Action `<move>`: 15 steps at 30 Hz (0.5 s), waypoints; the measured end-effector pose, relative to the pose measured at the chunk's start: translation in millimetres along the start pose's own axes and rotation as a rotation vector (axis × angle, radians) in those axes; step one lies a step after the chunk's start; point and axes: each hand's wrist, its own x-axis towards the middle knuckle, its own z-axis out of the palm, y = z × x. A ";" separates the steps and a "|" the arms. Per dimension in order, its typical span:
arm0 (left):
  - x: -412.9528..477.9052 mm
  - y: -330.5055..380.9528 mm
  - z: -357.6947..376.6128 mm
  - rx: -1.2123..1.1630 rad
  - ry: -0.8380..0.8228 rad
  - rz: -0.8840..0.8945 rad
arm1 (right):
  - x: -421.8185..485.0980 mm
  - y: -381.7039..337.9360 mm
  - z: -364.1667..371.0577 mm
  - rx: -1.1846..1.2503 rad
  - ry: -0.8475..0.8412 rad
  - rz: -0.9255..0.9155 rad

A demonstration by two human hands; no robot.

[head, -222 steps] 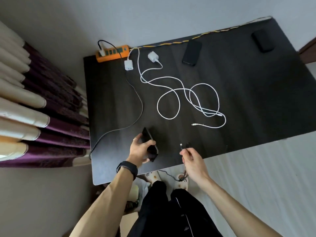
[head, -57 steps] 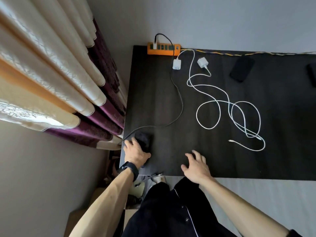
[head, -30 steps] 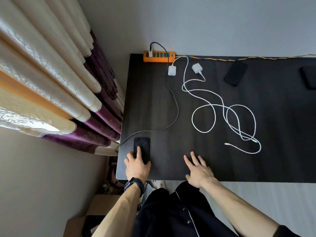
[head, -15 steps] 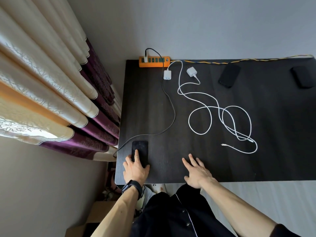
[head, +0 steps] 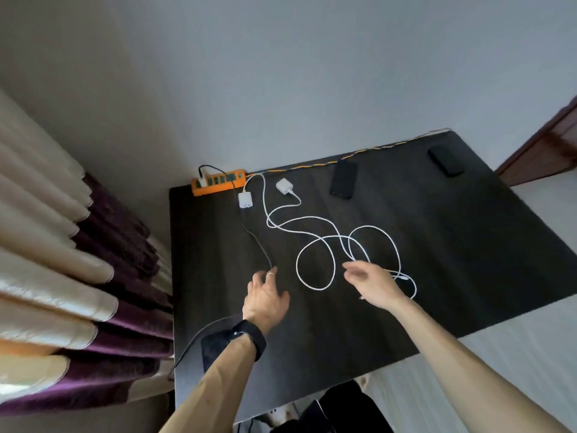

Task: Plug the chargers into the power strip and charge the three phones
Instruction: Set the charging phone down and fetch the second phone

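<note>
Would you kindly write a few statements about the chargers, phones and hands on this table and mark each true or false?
1. The orange power strip has one plug in it. True.
2. Both white charger bricks are plugged into the strip. False: they lie loose on the table.
3. The right hand hovers open over the white cables. True.
4. The left hand holds a phone. False: it is empty; the near phone lies by the forearm.
5. Two dark phones lie along the far edge. True.

can't make out any text or logos anywhere, not on the power strip (head: 218, 182), chargers or phones
</note>
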 end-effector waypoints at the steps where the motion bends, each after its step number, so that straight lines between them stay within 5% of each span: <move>1: 7.4 15.2 -2.6 0.000 -0.009 0.039 | 1.8 -0.7 -18.9 0.049 0.062 0.000; 8: 63.3 132.5 -16.9 0.063 -0.035 0.280 | 28.6 1.5 -150.9 0.151 0.368 -0.015; 15: 131.9 230.6 -2.0 0.141 -0.026 0.314 | 114.5 39.1 -212.8 -0.005 0.337 0.007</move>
